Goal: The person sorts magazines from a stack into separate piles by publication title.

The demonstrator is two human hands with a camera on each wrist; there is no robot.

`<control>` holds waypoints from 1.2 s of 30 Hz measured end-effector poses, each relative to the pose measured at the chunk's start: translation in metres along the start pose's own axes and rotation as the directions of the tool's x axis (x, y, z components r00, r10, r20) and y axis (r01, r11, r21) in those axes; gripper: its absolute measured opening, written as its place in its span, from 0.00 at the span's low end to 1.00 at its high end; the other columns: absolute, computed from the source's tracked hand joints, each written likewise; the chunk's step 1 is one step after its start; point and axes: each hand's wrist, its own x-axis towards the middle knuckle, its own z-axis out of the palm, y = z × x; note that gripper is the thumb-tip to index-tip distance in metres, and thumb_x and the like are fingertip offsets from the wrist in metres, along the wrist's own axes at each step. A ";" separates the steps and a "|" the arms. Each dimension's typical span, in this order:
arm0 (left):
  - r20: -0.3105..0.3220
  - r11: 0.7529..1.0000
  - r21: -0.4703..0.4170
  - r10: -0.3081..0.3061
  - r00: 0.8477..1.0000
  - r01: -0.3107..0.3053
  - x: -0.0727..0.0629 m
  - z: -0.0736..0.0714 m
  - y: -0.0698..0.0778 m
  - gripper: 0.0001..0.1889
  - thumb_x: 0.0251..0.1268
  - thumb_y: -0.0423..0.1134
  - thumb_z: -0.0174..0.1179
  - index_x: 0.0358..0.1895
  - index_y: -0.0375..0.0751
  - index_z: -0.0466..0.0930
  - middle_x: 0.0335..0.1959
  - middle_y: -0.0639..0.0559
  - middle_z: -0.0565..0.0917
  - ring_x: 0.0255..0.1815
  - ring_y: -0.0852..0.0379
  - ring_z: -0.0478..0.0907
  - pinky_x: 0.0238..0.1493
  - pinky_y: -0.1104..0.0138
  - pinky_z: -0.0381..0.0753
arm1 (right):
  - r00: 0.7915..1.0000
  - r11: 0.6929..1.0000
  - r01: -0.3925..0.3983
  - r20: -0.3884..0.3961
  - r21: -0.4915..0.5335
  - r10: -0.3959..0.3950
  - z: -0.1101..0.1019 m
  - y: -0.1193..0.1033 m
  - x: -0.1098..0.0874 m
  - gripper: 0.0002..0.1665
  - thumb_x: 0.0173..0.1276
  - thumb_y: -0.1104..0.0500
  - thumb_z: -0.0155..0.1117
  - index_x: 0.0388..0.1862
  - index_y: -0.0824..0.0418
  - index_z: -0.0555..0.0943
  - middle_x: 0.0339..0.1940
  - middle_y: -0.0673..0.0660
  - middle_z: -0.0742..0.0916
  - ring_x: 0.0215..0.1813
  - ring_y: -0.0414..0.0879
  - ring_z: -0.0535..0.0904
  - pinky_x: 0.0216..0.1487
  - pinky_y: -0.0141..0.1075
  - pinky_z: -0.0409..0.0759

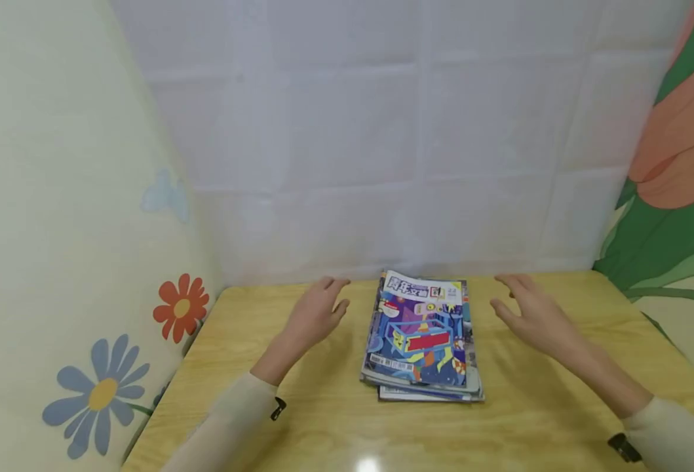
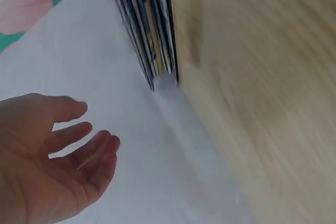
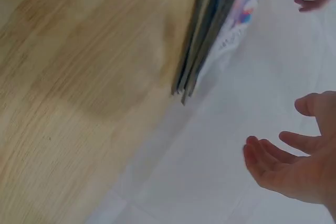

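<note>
One stack of magazines (image 1: 420,334) lies before you on the table (image 1: 323,419), between your hands, its far end close to a creased white sheet (image 1: 347,131). Its top cover is mostly blue and purple; edges of lower magazines stick out unevenly on the near side. Your left hand (image 1: 317,311) is left of the stack and apart from it, fingers loosely bent, thumb well parted from them. Your right hand (image 1: 534,318) is on the other side, likewise apart, fingers relaxed, thumb held wide. Pale sleeves (image 1: 229,419) cover your forearms in part. On your left, the wall (image 1: 46,229) bears a red flower (image 1: 181,308) and a blue flower (image 1: 103,395).
</note>
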 end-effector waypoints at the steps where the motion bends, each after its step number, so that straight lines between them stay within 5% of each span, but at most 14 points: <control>1: 0.000 0.999 -0.037 -0.017 1.000 0.017 0.002 0.003 0.005 0.19 0.74 0.37 0.61 0.63 0.35 0.78 0.52 0.42 0.80 0.44 0.49 0.82 0.40 0.59 0.84 | 1.000 1.000 0.009 -0.005 -0.003 -0.009 0.004 -0.001 0.002 0.31 0.79 0.52 0.59 0.70 0.72 0.70 0.63 0.73 0.75 0.56 0.67 0.77 0.50 0.61 0.80; 8: 0.068 0.972 -0.205 -0.104 0.992 0.115 0.013 0.037 0.030 0.11 0.70 0.33 0.63 0.52 0.34 0.84 0.38 0.48 0.81 0.36 0.56 0.78 0.32 0.66 0.80 | 0.999 0.998 0.046 -0.009 0.043 -0.046 0.036 -0.004 0.010 0.20 0.74 0.62 0.64 0.59 0.73 0.79 0.46 0.65 0.83 0.35 0.49 0.79 0.30 0.40 0.81; 14: 0.181 0.949 -0.224 -0.184 0.966 0.222 0.014 0.058 0.050 0.12 0.70 0.38 0.64 0.49 0.32 0.85 0.34 0.49 0.77 0.34 0.55 0.74 0.32 0.64 0.78 | 0.999 0.986 -0.033 0.016 0.161 0.030 0.059 0.001 0.011 0.18 0.70 0.67 0.66 0.55 0.78 0.80 0.38 0.62 0.86 0.34 0.49 0.82 0.33 0.40 0.84; 20: 0.187 0.956 -0.174 -0.202 0.961 0.235 0.011 0.062 0.061 0.11 0.68 0.37 0.65 0.45 0.32 0.87 0.31 0.50 0.78 0.31 0.55 0.73 0.30 0.64 0.77 | 0.985 0.963 -0.159 0.093 0.216 0.142 0.070 0.003 0.005 0.19 0.68 0.66 0.66 0.51 0.81 0.80 0.33 0.61 0.86 0.33 0.50 0.81 0.33 0.41 0.83; 26: 0.229 0.912 -0.231 -0.289 0.930 0.340 0.013 0.059 0.063 0.12 0.70 0.37 0.63 0.49 0.31 0.85 0.31 0.50 0.82 0.29 0.57 0.76 0.27 0.66 0.79 | 0.953 0.935 -0.278 0.189 0.222 0.239 0.072 -0.001 0.008 0.22 0.68 0.63 0.67 0.52 0.81 0.79 0.34 0.62 0.86 0.34 0.50 0.80 0.35 0.42 0.83; 36: 0.212 0.885 -0.185 -0.388 0.897 0.427 0.011 0.053 0.066 0.10 0.67 0.34 0.64 0.45 0.31 0.86 0.38 0.44 0.83 0.31 0.55 0.76 0.28 0.65 0.79 | 0.885 0.818 -0.431 0.352 0.380 0.303 0.071 -0.011 0.020 0.25 0.66 0.66 0.66 0.55 0.85 0.76 0.36 0.62 0.86 0.34 0.49 0.84 0.39 0.42 0.86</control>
